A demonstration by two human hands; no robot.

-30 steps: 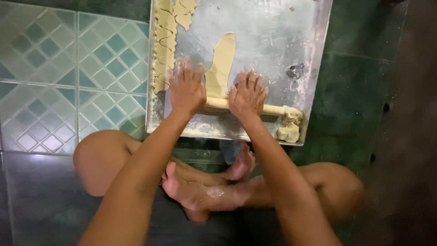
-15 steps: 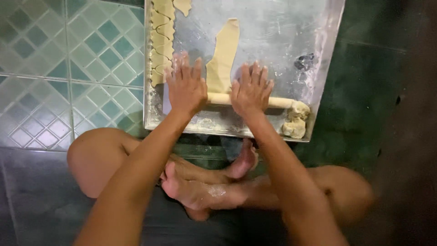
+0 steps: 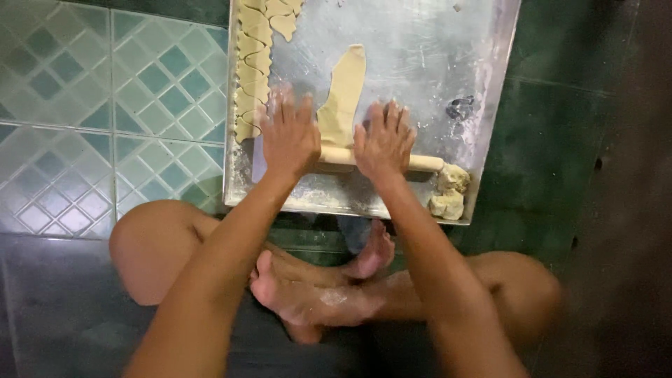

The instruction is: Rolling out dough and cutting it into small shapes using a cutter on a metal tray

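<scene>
— Underfoot: green patterned floor tiles (image 3: 84, 126), with a floured rectangular metal tray (image 3: 420, 42) laid flat on them, crossed bare legs (image 3: 315, 294) just below its near edge.

— And on the tray?

— Left hand (image 3: 288, 136) and right hand (image 3: 383, 143) flat, fingers spread, pressed side by side on a pale wooden rolling pin (image 3: 427, 164) lying parallel to the near edge. Thin strip of rolled yellow dough (image 3: 344, 91) just beyond the pin, mid-tray. Cut dough shapes (image 3: 253, 66) lined along the left edge; two dough lumps (image 3: 449, 192) in the near right corner.
</scene>
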